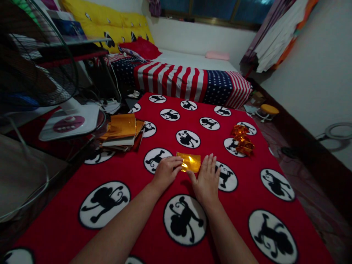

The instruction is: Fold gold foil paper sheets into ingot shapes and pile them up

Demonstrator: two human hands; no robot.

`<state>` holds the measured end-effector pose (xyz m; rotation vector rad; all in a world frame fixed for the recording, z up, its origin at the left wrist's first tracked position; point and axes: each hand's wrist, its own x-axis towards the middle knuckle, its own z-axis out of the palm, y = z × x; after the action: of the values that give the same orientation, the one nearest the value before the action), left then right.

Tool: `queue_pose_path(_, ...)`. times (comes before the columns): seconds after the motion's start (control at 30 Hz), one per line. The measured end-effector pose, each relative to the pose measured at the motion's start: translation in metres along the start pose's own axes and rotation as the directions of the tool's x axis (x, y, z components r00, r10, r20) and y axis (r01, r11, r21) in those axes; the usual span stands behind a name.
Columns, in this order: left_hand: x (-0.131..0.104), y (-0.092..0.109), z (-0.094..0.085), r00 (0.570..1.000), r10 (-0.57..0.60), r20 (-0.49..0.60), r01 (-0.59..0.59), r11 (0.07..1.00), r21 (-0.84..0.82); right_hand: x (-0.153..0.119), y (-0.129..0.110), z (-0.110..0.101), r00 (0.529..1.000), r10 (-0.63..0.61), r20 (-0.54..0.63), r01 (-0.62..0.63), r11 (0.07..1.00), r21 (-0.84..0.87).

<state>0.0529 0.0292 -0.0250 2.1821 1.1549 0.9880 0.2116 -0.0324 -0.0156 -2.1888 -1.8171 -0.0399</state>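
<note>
A small rectangle of shiny gold foil paper lies on the red cloth between my hands. My left hand is at its left edge, with fingers and thumb closed together over that side. Flat on the cloth, my right hand rests along the right edge with its fingers stretched out and nothing in them. The thumb of this hand points toward the foil's lower edge.
A stack of gold and pale sheets sits at the left edge of the cloth. Folded orange foil pieces lie at the right. Beyond are an electric fan, a bed with a striped cover and a yellow-topped stool.
</note>
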Motion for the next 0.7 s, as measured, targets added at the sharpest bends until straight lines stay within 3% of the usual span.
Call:
queue_pose_path(0.07,0.0,0.0,0.001,1.0,0.003,-0.003,-0.003,1.0,0.009,-0.005,-0.005,-0.002,0.995,-0.099,-0.005,0.099,0.995,0.004)
queue_pose_path(0.17,0.001,-0.001,0.001,1.0,-0.004,0.004,0.004,1.0,0.007,-0.014,-0.01,-0.003,0.958,-0.267,0.107,0.264,0.964,0.043)
queue_pose_path(0.3,0.003,-0.006,-0.006,0.998,-0.041,-0.036,0.043,0.999,0.031,-0.018,-0.008,-0.002,0.962,-0.221,0.161,0.219,0.975,0.028)
queue_pose_path(0.4,0.003,-0.001,-0.014,0.985,-0.019,-0.173,0.03,0.998,0.061,-0.017,-0.007,-0.001,0.965,-0.216,0.152,0.217,0.976,0.009)
queue_pose_path(0.47,0.002,0.011,-0.015,0.967,0.032,-0.253,-0.04,0.999,-0.027,-0.017,-0.007,0.0,0.966,-0.215,0.147,0.219,0.976,-0.008)
queue_pose_path(0.5,0.001,0.018,-0.014,0.972,0.07,-0.225,-0.096,0.99,-0.106,-0.018,-0.007,0.0,0.965,-0.216,0.146,0.221,0.975,-0.017)
queue_pose_path(0.57,-0.002,0.032,-0.011,0.979,0.203,0.016,-0.191,0.945,-0.266,-0.019,-0.006,0.0,0.961,-0.229,0.154,0.237,0.971,-0.034)
queue_pose_path(0.6,-0.004,0.038,-0.008,0.945,0.289,0.15,-0.229,0.917,-0.326,-0.02,-0.006,0.0,0.957,-0.241,0.162,0.251,0.967,-0.042)
queue_pose_path(0.7,-0.007,0.047,-0.003,0.86,0.306,0.409,-0.18,0.931,-0.319,-0.02,-0.004,0.0,0.943,-0.268,0.197,0.285,0.956,-0.066)
